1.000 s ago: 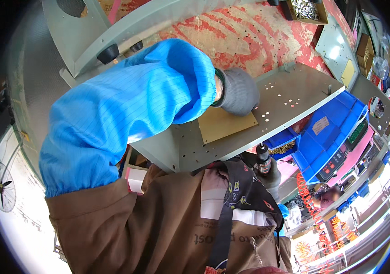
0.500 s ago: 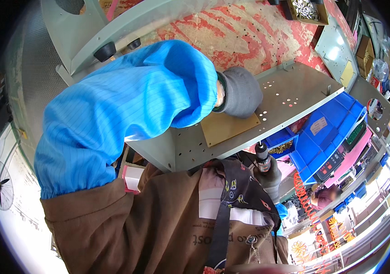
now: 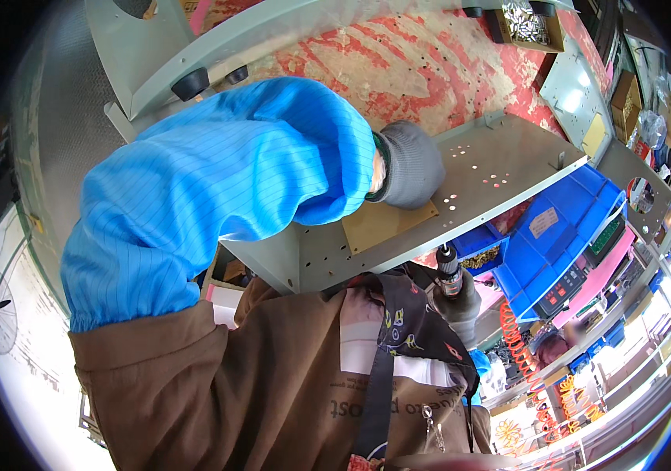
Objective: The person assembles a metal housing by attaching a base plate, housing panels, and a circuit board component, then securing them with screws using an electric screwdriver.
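From the head camera, we look down at our left hand [image 3: 408, 163] in a grey glove, its blue sleeve filling the middle. The hand presses, fingers curled, on a grey metal panel [image 3: 500, 161] with small holes, just beside a tan plate [image 3: 386, 222] lying on it. Below the panel's edge, our right hand [image 3: 461, 302], also gloved, is clenched around a powered screwdriver [image 3: 448, 267] held upright. Blue bins [image 3: 559, 243] sit to the right.

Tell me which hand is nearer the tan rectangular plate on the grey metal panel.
Left. The left hand in a grey glove rests at the tan rectangular plate; the right hand grips a screwdriver below the grey metal panel.
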